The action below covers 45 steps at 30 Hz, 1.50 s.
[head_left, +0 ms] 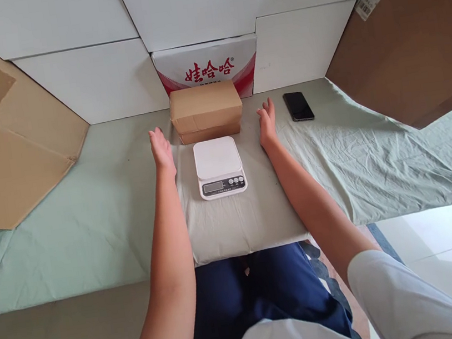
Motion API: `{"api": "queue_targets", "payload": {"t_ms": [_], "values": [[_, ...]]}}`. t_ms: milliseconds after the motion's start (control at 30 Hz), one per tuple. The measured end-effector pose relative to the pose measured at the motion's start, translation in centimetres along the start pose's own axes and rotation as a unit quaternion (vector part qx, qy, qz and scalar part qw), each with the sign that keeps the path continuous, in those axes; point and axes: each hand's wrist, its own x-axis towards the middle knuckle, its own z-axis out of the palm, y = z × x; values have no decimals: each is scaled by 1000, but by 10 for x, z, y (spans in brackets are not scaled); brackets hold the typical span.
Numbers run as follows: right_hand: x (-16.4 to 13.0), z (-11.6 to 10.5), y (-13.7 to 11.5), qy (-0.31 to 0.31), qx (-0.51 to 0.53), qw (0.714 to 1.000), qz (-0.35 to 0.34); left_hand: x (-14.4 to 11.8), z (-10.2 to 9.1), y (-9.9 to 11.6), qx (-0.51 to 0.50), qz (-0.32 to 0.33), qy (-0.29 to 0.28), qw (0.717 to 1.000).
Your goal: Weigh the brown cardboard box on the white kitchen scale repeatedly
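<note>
A white kitchen scale (pixel 218 158) lies flat on the cloth-covered table, its dark display panel and buttons facing me. Right behind it stands a closed brown cardboard box (pixel 205 108). My left hand (pixel 162 151) rests on its edge to the left of the scale and box, fingers stretched out and nothing in it. On the other side, my right hand (pixel 267 123) is held the same way, fingers extended and a little apart, also holding nothing. Neither hand touches the scale or the box. A black phone (pixel 298 106) lies to the right of my right hand.
Behind the brown box is a white and red carton (pixel 205 54) with Chinese lettering. White panels (pixel 91 82) form the back. Large cardboard sheets stand at the left (pixel 16 143) and right (pixel 413 36). A pale green cloth (pixel 101 209) covers the table to its front edge.
</note>
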Motion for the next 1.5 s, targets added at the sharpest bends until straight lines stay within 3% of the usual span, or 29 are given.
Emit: {"api": "queue_targets", "payload": {"t_ms": [133, 267, 500, 767, 1500], "values": [[-1, 4, 1, -17, -2, 1000, 12, -2, 8, 0, -14, -17, -30, 999], [-11, 23, 3, -96, 3, 995, 33, -3, 15, -1, -18, -12, -38, 999], [-35, 50, -8, -167, -28, 984, -56, -4, 21, -4, -15, -3, -76, 997], [-45, 49, -21, -176, -79, 979, -74, -6, 27, -2, -17, -5, -75, 997], [-46, 52, -24, -176, -69, 980, -55, -4, 31, -9, -19, 3, -49, 999]]}}
